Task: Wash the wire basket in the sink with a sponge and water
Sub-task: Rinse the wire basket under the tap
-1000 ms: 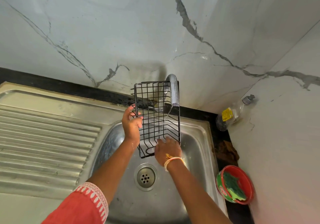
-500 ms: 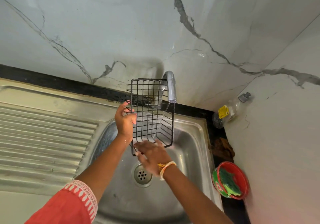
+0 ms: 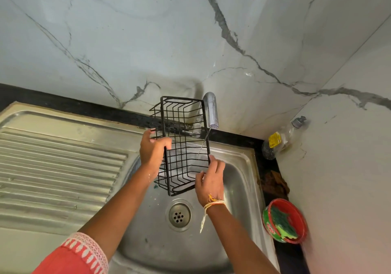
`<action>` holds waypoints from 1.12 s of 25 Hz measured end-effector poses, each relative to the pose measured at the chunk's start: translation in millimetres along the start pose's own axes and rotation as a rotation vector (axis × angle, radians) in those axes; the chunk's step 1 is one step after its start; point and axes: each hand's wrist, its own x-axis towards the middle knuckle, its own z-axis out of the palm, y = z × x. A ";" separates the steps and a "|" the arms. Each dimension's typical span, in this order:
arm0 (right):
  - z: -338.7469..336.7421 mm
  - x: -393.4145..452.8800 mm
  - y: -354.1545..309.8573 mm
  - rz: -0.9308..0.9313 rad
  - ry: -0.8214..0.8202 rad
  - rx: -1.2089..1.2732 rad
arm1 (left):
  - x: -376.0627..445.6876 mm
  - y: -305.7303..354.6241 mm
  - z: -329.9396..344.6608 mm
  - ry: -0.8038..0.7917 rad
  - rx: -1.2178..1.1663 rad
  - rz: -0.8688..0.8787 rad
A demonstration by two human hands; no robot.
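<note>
I've got the black wire basket (image 3: 183, 144) held over the stainless steel sink (image 3: 237, 172), thin stream from the chrome tap (image 3: 211, 110) hitting it. Left hand (image 3: 152, 149) grips one long side, right hand (image 3: 210, 179) pinches the near corner.

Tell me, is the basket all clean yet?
Not yet. Both hands hold the wire basket over the sink: the left hand grips one side, the right hand the near corner. A thin stream from the tap runs over it, so rinsing is under way. The green sponge sits in its red tub beside the sink. Whether scrubbing is finished, I cannot tell.
</note>
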 end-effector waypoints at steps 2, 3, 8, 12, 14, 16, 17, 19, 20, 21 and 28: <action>-0.2 7.7 -11.1 0.107 0.029 -0.032 | -4.9 13.0 -2.9 -0.010 0.112 0.019; 2.2 13.6 -4.8 0.149 -0.037 -0.076 | -6.1 18.7 -4.9 -0.018 0.161 0.019; -4.3 33.0 2.6 0.757 -0.647 0.816 | -3.5 40.2 -14.6 -0.147 0.304 -0.021; -0.3 23.3 -15.6 0.789 -0.542 1.157 | -6.4 54.3 -15.8 -0.333 0.441 0.036; 2.7 21.8 -16.6 0.790 -0.471 1.237 | -5.3 62.0 -25.4 -0.417 0.256 -0.038; 5.9 19.9 -18.3 0.813 -0.412 1.275 | 1.0 52.9 -39.5 -0.424 0.134 -0.129; 9.1 18.6 -19.7 0.826 -0.386 1.287 | 3.4 42.4 -45.4 -0.399 0.139 -0.167; 13.6 16.6 -24.4 0.843 -0.348 1.303 | 3.5 11.7 -52.8 -0.312 0.062 -0.308; 15.4 15.7 -25.8 0.852 -0.331 1.302 | -0.8 -2.9 -55.0 -0.280 -0.036 -0.408; 17.1 14.3 -26.4 0.857 -0.317 1.290 | -4.5 -17.4 -57.3 -0.271 -0.175 -0.497; 22.2 14.3 -34.0 0.884 -0.197 1.277 | -34.8 -70.7 -67.7 -0.357 -0.992 -0.453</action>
